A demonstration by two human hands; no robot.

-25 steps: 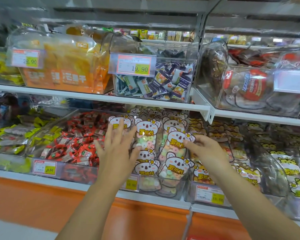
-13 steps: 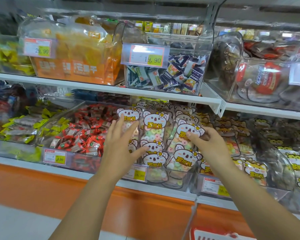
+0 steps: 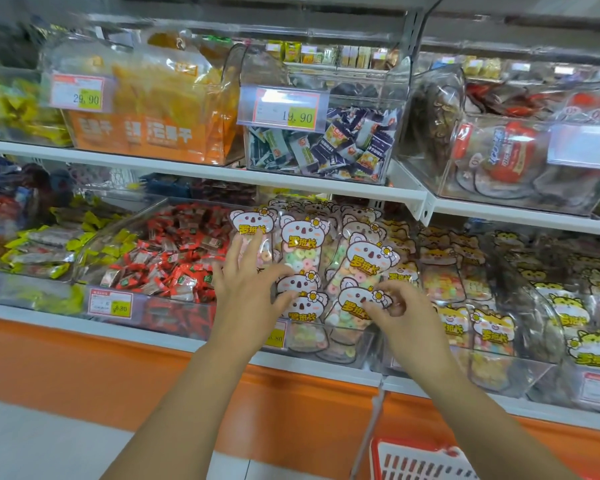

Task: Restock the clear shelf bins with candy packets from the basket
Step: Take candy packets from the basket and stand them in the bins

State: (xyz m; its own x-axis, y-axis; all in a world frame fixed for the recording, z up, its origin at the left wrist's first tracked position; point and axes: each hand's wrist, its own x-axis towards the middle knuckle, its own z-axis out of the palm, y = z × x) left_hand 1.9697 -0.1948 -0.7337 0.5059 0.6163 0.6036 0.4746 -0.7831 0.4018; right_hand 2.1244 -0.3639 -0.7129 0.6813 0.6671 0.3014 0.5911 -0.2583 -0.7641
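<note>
The koala-shaped candy packets (image 3: 305,244) are clear pouches with a white koala face, a yellow flower and yellow lettering on top, and pastel ring candies showing through below. They stand in packed rows in a clear bin (image 3: 364,348) on the lower shelf. The left hand (image 3: 246,289) lies flat against the left rows with its fingers spread wide. The right hand (image 3: 409,317) curls its fingertips around the head of the front koala packet (image 3: 349,301), pinching it. The left wrist covers part of the bin's price tag (image 3: 277,337). Red-wrapped candies (image 3: 174,258) fill the bin just to the left, and tiger-faced packets (image 3: 492,327) fill the one to the right. A red basket (image 3: 423,459) sits below, at the frame's bottom edge.
</note>
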